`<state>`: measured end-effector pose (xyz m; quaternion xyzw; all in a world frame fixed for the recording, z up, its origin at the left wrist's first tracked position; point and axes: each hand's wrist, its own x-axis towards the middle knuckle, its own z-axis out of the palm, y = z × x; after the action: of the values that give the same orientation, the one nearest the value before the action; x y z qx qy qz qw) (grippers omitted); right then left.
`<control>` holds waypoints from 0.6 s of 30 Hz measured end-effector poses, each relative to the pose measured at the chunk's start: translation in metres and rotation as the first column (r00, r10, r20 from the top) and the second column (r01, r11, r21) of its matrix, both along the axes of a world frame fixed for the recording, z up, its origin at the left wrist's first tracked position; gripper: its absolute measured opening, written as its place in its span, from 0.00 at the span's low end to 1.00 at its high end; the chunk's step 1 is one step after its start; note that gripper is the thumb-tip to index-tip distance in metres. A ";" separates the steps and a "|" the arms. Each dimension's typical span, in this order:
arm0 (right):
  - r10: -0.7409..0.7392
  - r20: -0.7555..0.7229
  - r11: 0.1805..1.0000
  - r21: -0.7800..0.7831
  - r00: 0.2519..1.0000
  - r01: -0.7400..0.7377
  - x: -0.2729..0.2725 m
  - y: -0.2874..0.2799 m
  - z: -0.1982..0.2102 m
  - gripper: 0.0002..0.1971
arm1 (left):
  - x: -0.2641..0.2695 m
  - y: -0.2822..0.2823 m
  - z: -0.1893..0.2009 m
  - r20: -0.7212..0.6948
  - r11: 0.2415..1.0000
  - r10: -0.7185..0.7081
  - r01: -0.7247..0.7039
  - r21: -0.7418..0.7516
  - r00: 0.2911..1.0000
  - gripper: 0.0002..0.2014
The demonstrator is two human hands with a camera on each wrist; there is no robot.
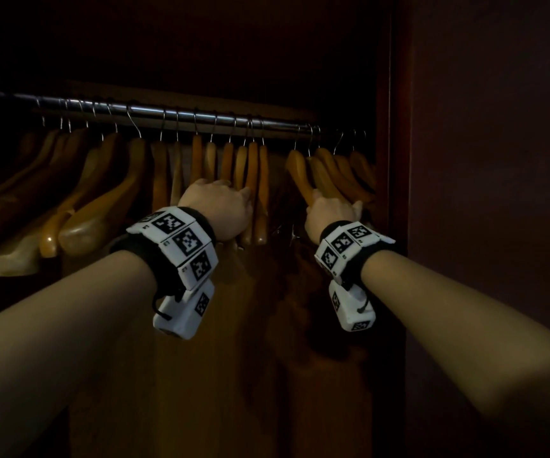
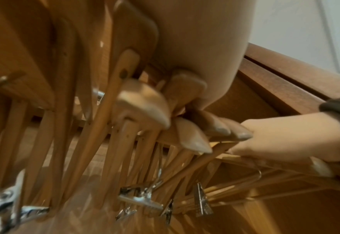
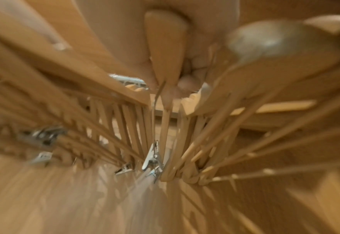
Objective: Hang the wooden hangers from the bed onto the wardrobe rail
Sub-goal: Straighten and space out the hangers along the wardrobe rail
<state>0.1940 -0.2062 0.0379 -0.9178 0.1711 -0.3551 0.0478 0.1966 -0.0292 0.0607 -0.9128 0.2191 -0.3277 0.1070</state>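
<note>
A metal wardrobe rail [image 1: 181,112] carries many wooden hangers. My left hand [image 1: 224,206] reaches into the middle bunch of hangers [image 1: 260,180], and its fingers curl round their arms. In the left wrist view its palm [image 2: 195,47] lies over a rounded hanger end [image 2: 185,88]. My right hand [image 1: 333,209] grips an arm of the slanted hangers [image 1: 330,173] at the rail's right end. The left wrist view shows that right hand [image 2: 285,139] wrapped round a hanger arm. In the blurred right wrist view, the fingers [image 3: 187,82] close beside a hanger end [image 3: 165,39].
More hangers [image 1: 101,200] hang tilted along the left of the rail. The wardrobe's side panel [image 1: 396,160] stands close to my right hand, with a dark door [image 1: 498,160] beyond it. Metal clips [image 2: 141,199] dangle from the hangers' lower bars. The interior is dim.
</note>
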 end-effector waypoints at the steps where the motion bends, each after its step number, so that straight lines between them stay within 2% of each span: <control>1: -0.014 -0.031 1.000 -0.013 0.999 0.014 0.000 0.001 -0.001 0.26 | 0.001 0.000 0.000 -0.006 1.000 -0.003 0.003 -0.007 1.000 0.23; 3: -0.042 -0.075 0.998 -0.041 0.996 0.039 0.001 0.005 -0.002 0.28 | 0.004 -0.001 0.000 -0.010 1.000 -0.012 0.012 -0.015 1.000 0.23; 5: -0.012 -0.020 0.998 -0.069 1.000 0.011 -0.002 0.009 -0.002 0.26 | 0.008 -0.001 -0.001 0.002 0.999 -0.022 0.022 -0.048 1.000 0.24; 7: 0.136 0.178 0.985 -0.126 0.975 -0.114 -0.009 0.016 0.000 0.24 | 0.012 -0.002 -0.001 0.022 0.997 -0.028 0.030 -0.077 0.999 0.24; 8: 0.245 0.277 0.966 -0.150 0.929 -0.210 -0.012 0.021 0.001 0.23 | 0.012 -0.002 -0.001 0.030 0.996 -0.030 0.033 -0.082 0.999 0.23; 10: 0.427 0.360 0.903 -0.133 0.830 -0.408 -0.015 0.033 0.006 0.21 | 0.013 -0.003 -0.001 0.033 0.995 -0.042 0.045 -0.084 0.999 0.21; 11: 0.476 0.358 0.875 -0.101 0.803 -0.473 -0.015 0.039 0.008 0.21 | 0.013 -0.003 -0.001 0.030 0.995 -0.047 0.049 -0.084 0.998 0.20; 13: 0.499 0.306 0.851 0.004 0.811 -0.525 -0.012 0.050 0.011 0.23 | 0.011 -0.003 0.000 0.021 0.995 -0.043 0.045 -0.088 0.999 0.19; 16: 0.477 0.205 0.828 0.221 0.855 -0.515 -0.006 0.060 0.011 0.26 | 0.009 -0.003 0.001 0.030 0.994 -0.036 0.039 -0.098 0.999 0.19; 18: 0.473 0.204 0.792 0.326 0.857 -0.515 -0.003 0.061 0.008 0.27 | 0.010 -0.002 0.001 0.042 0.994 -0.048 0.052 -0.099 0.998 0.19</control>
<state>0.1912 -0.1449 0.0464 -0.8832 -0.0142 -0.3423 0.3202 0.2070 -0.0308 0.0614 -0.9045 0.2228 -0.3590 0.0572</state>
